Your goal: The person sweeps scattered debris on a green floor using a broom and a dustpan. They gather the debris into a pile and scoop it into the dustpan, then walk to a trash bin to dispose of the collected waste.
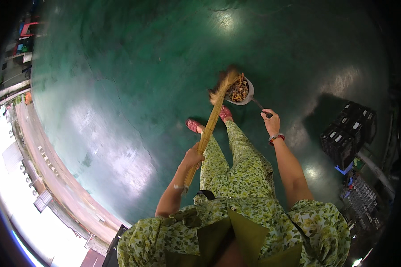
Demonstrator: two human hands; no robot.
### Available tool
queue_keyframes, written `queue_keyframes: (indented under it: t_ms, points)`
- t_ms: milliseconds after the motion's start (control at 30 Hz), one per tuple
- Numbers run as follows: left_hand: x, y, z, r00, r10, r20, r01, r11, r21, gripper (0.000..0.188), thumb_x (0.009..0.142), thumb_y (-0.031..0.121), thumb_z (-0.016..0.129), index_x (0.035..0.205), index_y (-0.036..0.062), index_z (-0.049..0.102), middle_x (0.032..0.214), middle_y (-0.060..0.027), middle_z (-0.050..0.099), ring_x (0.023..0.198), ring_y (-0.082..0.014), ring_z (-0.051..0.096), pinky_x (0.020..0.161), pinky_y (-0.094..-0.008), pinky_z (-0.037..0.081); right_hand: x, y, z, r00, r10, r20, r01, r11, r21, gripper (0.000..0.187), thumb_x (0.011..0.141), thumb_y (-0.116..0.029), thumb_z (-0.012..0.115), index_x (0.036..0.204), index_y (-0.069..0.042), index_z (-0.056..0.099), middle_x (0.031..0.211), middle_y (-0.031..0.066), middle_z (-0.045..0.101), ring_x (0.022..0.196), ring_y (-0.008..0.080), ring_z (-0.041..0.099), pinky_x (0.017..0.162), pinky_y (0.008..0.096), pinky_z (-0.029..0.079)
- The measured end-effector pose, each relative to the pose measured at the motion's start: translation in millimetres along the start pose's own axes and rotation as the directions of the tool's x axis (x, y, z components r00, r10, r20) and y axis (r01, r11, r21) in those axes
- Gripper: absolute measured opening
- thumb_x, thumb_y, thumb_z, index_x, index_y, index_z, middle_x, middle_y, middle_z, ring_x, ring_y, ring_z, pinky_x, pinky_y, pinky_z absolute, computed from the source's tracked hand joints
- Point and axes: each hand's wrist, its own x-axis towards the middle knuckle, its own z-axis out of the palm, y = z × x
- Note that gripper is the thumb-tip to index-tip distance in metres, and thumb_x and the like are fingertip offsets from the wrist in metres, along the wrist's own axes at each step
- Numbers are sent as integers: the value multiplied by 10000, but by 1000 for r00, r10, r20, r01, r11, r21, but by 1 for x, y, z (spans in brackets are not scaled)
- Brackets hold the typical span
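Just below centre, our left hand point(193, 156) has its fingers clamped round the broom point(212, 121), slanting up-right; our right fingers point(275, 117) grip the dustpan point(251, 90), up-left of them; blurred bristles point(227, 81) overlap its left edge, upper centre.

Beneath the left hand point(193, 156) and right hand point(272, 122) spreads a glossy green floor point(133, 58). Left of the left hand, a broad white sheen point(113, 151) lies on it; farther that way runs a pale paved strip point(60, 155) under glaring daylight point(13, 187). Right of the right hand, stacked black crates point(349, 127) stand beside a dark shadow point(320, 108).
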Motion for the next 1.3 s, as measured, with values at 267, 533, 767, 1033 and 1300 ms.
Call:
queue_keyframes:
  t_ms: [267,533,767,1033,1300]
  points:
    - [-127,-12,-46,994,-83,-68,74,989,-127,688,637,4,546,1273,137,321,615,-65,491,423,-143,475,376,-284,403,-6,-17,-7,998,-57,17,55,994,98,146,734,-255,606,810,-131,621,857,113,603,743,293,574,616,386,467]
    - [-92,-62,-92,977,-109,-184,-16,822,-569,581,646,-24,534,1194,119,403,598,-33,436,416,-124,443,363,-263,394,-1,-27,-19,960,-270,-71,276,957,95,123,704,-180,625,759,-72,607,738,111,609,698,275,591,612,343,463]
    - [-9,-89,-64,973,-104,-206,-74,703,-707,539,670,-25,519,1173,117,387,578,-30,422,420,-132,434,370,-276,393,5,-26,-26,938,-346,6,346,938,26,116,690,-136,626,762,-50,598,748,108,608,721,261,594,642,317,451]
    - [1,-81,13,995,-84,49,96,755,-649,529,704,-8,505,1198,117,362,604,-30,429,437,-110,432,373,-265,377,15,-17,-19,931,-362,44,361,932,11,111,683,-101,627,771,-46,588,755,112,605,739,271,587,650,321,449]
    - [-85,-77,0,982,-10,187,143,689,-710,484,711,-2,501,1169,79,369,603,-25,430,429,-103,419,370,-241,355,13,-16,-22,927,-369,60,371,928,-30,106,689,-114,626,788,-89,598,780,100,605,762,285,573,654,354,444]
